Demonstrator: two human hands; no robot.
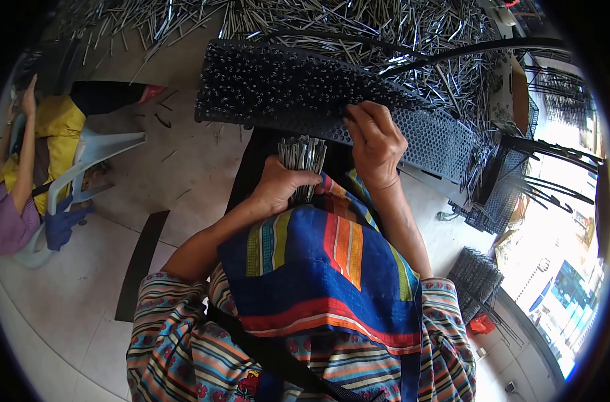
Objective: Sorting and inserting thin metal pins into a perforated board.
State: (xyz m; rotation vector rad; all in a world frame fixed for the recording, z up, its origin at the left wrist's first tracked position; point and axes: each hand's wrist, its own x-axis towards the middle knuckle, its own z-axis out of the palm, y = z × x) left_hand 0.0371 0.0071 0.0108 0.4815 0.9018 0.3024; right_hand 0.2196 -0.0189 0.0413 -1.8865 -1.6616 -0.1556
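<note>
My left hand (276,185) is wrapped round an upright bundle of thin, shiny metal strips (302,155), just above my lap. In front of me lies a long, black perforated panel (442,146). Many short, dark loops or pegs (271,77) stand up from most of its surface, while the holes at its right end are bare. At the panel's near edge, right of the bundle, my right hand (380,144) is closed with thumb and fingertips together. Whatever it pinches, if anything, is too small to see.
Loose metal strips (358,27) are heaped beyond the panel. A curved black bar (479,48) crosses over them. Stacked dark mesh pieces (476,278) stand at the right. To the left another person (17,187) sits on a pale plastic chair (94,151); a dark flat strip (141,268) lies on the floor.
</note>
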